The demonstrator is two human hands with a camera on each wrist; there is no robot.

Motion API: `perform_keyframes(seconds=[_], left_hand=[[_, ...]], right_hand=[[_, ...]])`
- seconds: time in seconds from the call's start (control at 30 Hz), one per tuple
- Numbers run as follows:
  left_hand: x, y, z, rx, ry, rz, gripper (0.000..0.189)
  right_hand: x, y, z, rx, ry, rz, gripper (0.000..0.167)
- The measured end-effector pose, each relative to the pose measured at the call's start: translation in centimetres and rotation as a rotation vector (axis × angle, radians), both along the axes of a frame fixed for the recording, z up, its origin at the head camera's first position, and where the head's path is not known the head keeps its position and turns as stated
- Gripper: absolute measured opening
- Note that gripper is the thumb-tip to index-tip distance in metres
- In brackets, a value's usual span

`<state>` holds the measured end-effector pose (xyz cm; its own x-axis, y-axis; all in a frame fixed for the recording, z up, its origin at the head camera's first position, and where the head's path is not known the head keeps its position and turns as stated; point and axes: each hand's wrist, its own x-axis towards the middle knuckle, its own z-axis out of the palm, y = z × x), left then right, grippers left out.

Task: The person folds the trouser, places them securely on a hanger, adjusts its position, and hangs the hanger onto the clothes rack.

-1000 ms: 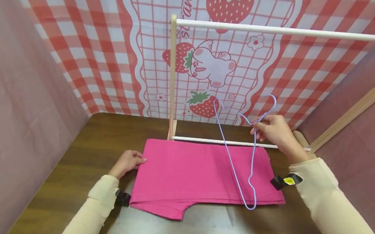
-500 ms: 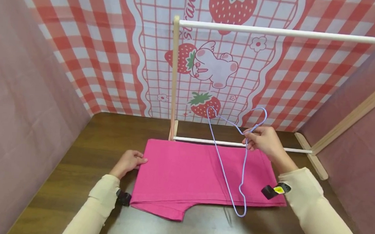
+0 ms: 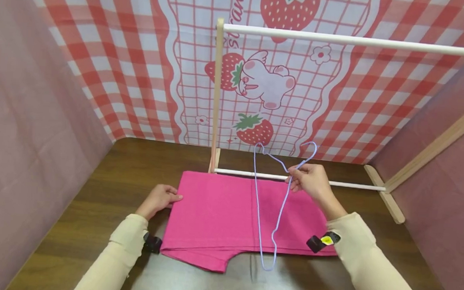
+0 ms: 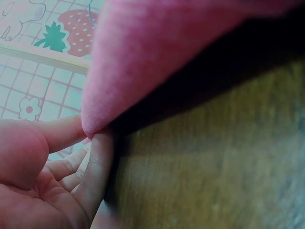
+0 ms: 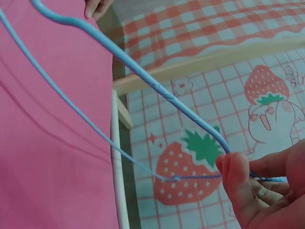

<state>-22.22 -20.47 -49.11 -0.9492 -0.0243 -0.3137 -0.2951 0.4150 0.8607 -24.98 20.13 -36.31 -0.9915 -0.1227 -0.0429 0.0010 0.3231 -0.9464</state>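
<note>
Folded pink trousers [image 3: 212, 210] lie flat on the table, their crotch part pointing toward the near left. My left hand [image 3: 160, 200] pinches their left edge; in the left wrist view, thumb and forefinger meet at the fold of the pink cloth [image 4: 138, 57]. Above the right half of the trousers, my right hand [image 3: 311, 181] grips a light blue wire hanger [image 3: 257, 200] just below its hook. One long end of the hanger points toward the near table edge. The right wrist view shows the hanger's wire [image 5: 157, 88] running out from between thumb and fingers.
A rack with a white top rail [image 3: 342, 38] and a wooden left post [image 3: 217, 91] stands behind the trousers. Its lower white rail [image 3: 357, 186] runs close to their far edge. A red checked strawberry cloth [image 3: 133, 68] hangs behind. The wooden table [image 3: 92, 216] extends left.
My right hand has carried the hanger left and lower, from over the trousers' right end toward their middle. My left hand has stayed at the left edge.
</note>
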Motion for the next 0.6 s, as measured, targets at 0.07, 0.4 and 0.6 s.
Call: perform_keyframes(seconds=[0.07, 0.4, 0.6], left_hand=[[0.0, 0.0, 0.0, -0.006, -0.003, 0.004, 0.029], [0.0, 0.1, 0.1, -0.005, -0.009, 0.007, 0.030], [0.1, 0.1, 0.1, -0.003, -0.001, 0.005, 0.027]], right_hand=[[-0.1, -0.6, -0.3, -0.025, -0.014, 0.006, 0.028], [0.2, -4.2, -2.1, -0.168, -0.064, 0.009, 0.030], [0.6, -6.1, -3.4, -0.222, -0.080, -0.008, 0.028]])
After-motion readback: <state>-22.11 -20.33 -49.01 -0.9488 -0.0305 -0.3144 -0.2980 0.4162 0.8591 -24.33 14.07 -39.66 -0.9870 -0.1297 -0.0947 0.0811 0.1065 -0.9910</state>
